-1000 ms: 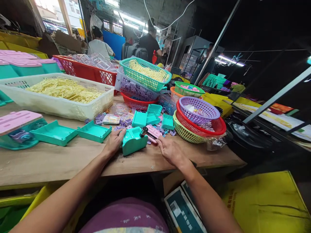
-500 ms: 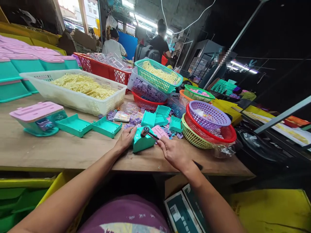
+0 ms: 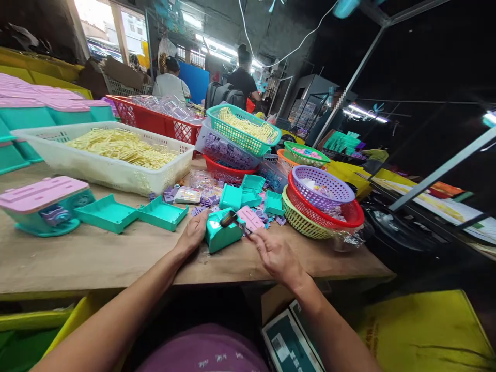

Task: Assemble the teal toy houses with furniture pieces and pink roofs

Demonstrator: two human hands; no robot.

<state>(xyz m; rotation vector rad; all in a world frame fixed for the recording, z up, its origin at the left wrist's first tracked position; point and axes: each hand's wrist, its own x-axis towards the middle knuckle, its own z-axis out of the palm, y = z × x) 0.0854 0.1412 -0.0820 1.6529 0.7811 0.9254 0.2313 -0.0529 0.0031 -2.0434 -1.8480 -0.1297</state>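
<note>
My left hand (image 3: pixel 195 230) grips the left side of a teal plastic box (image 3: pixel 222 238), which rests tilted on the wooden table. In my right hand (image 3: pixel 277 256) is a small hammer (image 3: pixel 229 219), its fingers closed round the handle. The hammer's dark head is over the top of the box, blurred; whether it touches cannot be told. Just behind the box lie a pink plastic panel (image 3: pixel 250 218) and loose purple pieces (image 3: pixel 211 200). Two teal trays (image 3: pixel 163 213) sit left of my left hand, beside an assembled teal toy with a pink top (image 3: pixel 46 204).
A white basket (image 3: pixel 155 178) of yellow parts stands at the back left. Stacked baskets, including a purple one (image 3: pixel 325 194), stand at the right. A teal basket (image 3: pixel 244 139) tops another stack behind. Teal boxes with pink lids are piled far left. Two people are in the background.
The view has shifted a little, so the table appears lower and further left. The hammer head has tilted over the box. Both hands keep their holds.
</note>
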